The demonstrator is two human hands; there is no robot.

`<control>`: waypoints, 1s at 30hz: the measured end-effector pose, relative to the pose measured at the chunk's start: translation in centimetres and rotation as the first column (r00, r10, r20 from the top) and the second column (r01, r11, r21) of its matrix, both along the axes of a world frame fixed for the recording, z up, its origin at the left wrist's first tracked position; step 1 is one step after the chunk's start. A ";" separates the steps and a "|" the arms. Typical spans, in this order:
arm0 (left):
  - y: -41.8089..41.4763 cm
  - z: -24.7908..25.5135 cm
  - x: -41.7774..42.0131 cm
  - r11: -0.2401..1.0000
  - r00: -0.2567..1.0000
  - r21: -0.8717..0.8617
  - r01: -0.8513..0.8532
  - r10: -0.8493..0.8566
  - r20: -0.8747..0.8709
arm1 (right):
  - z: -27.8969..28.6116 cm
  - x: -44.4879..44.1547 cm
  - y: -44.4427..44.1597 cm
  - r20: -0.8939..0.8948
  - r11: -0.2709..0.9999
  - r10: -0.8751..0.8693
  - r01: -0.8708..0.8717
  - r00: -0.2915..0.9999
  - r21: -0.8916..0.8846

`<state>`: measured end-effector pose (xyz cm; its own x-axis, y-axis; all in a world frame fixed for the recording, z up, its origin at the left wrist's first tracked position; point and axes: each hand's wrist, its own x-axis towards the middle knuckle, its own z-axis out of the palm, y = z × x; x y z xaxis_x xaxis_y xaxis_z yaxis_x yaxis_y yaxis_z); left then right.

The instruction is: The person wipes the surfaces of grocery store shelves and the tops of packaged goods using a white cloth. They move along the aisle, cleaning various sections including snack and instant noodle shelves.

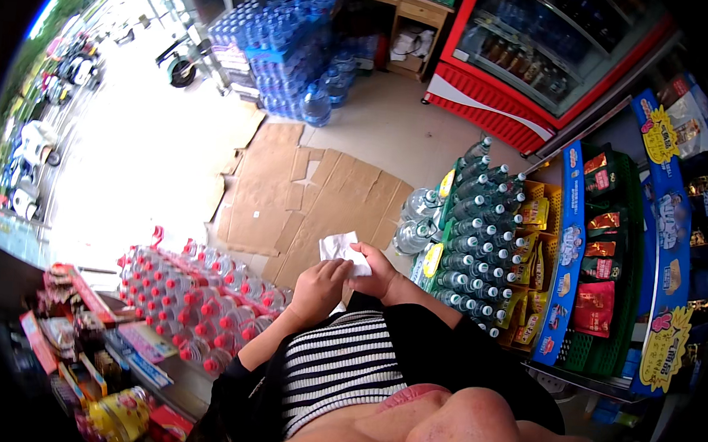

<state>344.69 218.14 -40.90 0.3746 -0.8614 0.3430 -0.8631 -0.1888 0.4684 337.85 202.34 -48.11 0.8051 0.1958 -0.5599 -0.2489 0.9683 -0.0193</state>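
In front of my striped top, a crumpled white sheet (339,248), apparently tissue paper, is held between both hands. My right hand (381,273) grips its right side, with the thumb along the upper edge. Fingers of my left hand (320,293) bend over the lower left part of the sheet and press on it. The fingertips beneath the sheet are hidden. Flattened cardboard (331,201) covers the floor beyond my hands.
Red-capped bottles (203,303) are stacked at left, beside packaged goods (117,416). Green-capped bottles (465,243) and snack shelves (601,260) stand at right. Farther off are blue water packs (285,59), a wooden desk (418,9) and a red drinks fridge (488,108). Scooters (33,140) stand outside.
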 end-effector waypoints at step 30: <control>-58.3 2.4 27.5 0.742 0.715 -0.115 0.660 -0.668 -0.208 | 0.1 20.9 -49.7 0.032 0.755 -0.617 0.603 0.786 -0.258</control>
